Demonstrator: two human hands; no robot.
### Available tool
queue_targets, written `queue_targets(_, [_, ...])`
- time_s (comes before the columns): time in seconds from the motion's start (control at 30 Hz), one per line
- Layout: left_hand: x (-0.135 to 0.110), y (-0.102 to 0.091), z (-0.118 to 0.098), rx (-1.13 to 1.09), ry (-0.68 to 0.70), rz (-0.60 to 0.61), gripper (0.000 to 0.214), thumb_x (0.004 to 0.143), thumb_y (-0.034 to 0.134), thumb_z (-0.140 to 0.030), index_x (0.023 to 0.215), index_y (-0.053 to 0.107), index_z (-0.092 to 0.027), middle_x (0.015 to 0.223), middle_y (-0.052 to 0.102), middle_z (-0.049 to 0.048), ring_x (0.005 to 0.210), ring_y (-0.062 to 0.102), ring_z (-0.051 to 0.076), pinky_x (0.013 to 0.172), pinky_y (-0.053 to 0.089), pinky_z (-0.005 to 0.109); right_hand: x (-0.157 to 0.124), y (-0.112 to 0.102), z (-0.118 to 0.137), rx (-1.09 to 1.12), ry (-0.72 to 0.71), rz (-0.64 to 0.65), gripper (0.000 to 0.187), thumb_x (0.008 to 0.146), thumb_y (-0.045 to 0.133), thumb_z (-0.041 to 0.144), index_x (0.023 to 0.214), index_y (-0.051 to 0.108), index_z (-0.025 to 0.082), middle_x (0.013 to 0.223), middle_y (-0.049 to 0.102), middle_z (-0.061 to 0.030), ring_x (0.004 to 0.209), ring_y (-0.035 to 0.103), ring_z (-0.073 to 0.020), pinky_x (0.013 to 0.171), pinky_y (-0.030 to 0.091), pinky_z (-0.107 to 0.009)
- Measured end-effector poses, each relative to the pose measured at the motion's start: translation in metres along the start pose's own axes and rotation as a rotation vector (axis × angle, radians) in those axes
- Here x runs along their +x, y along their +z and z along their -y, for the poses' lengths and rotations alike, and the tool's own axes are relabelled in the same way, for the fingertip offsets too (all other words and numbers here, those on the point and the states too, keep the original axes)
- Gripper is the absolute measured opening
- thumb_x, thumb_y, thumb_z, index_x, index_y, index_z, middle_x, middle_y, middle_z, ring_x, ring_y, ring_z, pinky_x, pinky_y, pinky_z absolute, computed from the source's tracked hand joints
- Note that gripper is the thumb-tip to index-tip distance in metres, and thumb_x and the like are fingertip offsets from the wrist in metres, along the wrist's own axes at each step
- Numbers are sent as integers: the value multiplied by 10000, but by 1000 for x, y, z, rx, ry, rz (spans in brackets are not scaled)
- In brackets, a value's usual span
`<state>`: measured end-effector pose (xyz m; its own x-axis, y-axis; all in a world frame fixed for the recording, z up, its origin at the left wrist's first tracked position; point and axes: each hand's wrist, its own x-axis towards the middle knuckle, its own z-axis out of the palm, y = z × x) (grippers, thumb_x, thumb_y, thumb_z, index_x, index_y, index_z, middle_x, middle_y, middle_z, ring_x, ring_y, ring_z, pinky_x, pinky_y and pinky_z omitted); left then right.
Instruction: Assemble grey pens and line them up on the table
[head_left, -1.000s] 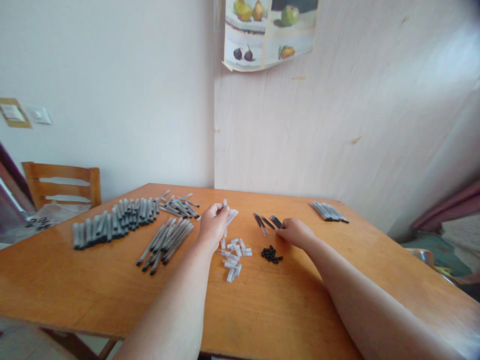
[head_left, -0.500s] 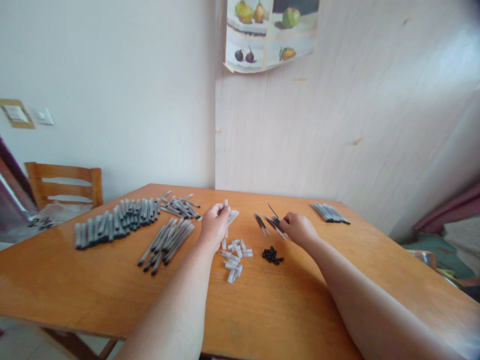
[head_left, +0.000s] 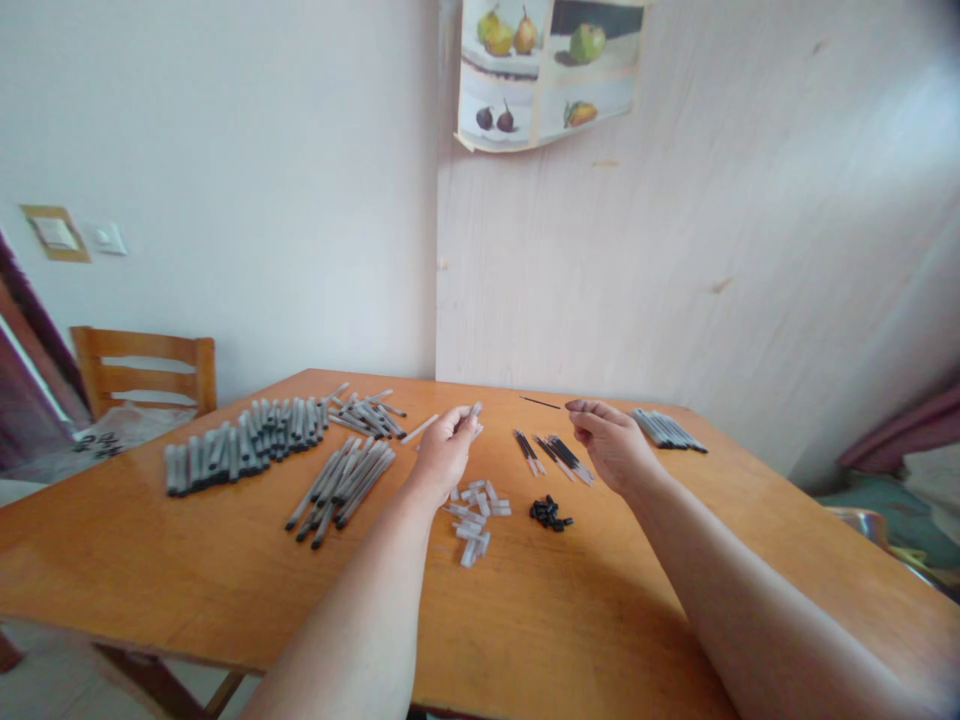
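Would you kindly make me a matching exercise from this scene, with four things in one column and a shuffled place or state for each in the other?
Things:
1. Left hand
2. Right hand
3. Small black pieces
4. Sheet of fruit pictures

Places and states:
A. Up on the wall, above the table
B. Holds a thin dark rod that points toward the other hand
C. Pinches a pale translucent piece
D. In a small pile, just right of the scattered clear pieces

Pairs: 1-C, 2-B, 3-D, 4-A
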<state>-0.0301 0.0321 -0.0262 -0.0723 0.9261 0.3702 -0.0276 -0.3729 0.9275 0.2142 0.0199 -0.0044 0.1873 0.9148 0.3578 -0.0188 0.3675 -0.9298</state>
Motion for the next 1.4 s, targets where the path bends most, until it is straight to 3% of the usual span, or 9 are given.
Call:
queue_targets(0.1, [0, 0, 4, -20, 19, 50, 398, 782, 675, -499, 1053, 714, -211, 1038, 724, 52, 1013, 652, 189, 925, 490, 316, -3, 3, 12, 190, 23, 68, 299, 645, 810, 366, 831, 677, 175, 762, 571, 0, 605, 466, -94, 539, 399, -231])
queue_targets(0.2, [-1, 0, 7, 29, 77, 81, 346, 810, 651, -444, 1055, 720, -209, 1064, 731, 72, 1023, 658, 206, 927, 495, 343, -6, 6, 19, 240, 58, 91, 341, 669, 822, 422, 855, 684, 172, 746, 575, -2, 606, 485, -95, 527, 411, -224])
queue_targets(0.4, [-4, 0, 2, 298, 204, 142, 218, 841, 611, -349, 972, 758, -254, 1026, 752, 75, 963, 664, 240, 922, 473, 378, -7, 7, 15, 224, 48, 23, 362, 671, 830, 463, 823, 686, 168, 725, 608, -10, 577, 491, -89, 511, 406, -226])
queue_targets(0.8, [-4, -1, 6, 417, 311, 169, 211, 846, 602, -288, 983, 762, -282, 1023, 749, 68, 992, 659, 237, 919, 478, 361, -9, 9, 14, 162, 70, 43, 378, 655, 829, 476, 797, 677, 160, 731, 619, -17, 580, 478, -82, 506, 374, -220])
queue_targets(1.03, [-8, -1, 0, 612, 372, 284, 260, 903, 523, -255, 1060, 728, -227, 1065, 725, 66, 1029, 625, 200, 938, 460, 332, -12, 14, 10, 149, 90, 63, 411, 635, 833, 507, 823, 697, 167, 719, 623, -15, 561, 481, -78, 476, 380, -212])
queue_targets(1.2, [-13, 4, -9, 598, 322, 378, 251, 919, 494, -265, 970, 729, -191, 959, 703, 69, 953, 611, 197, 870, 452, 319, -18, 25, 10, 208, 91, 63, 403, 619, 866, 447, 847, 670, 180, 710, 631, 4, 593, 545, -80, 525, 438, -202])
queue_targets(1.4, [-22, 9, -16, 240, -67, 469, 254, 899, 541, -370, 880, 670, -152, 796, 635, 31, 655, 542, 116, 609, 410, 241, -27, 36, 14, 226, 55, 71, 403, 659, 856, 417, 823, 555, 204, 744, 677, -5, 657, 627, -120, 624, 510, -251])
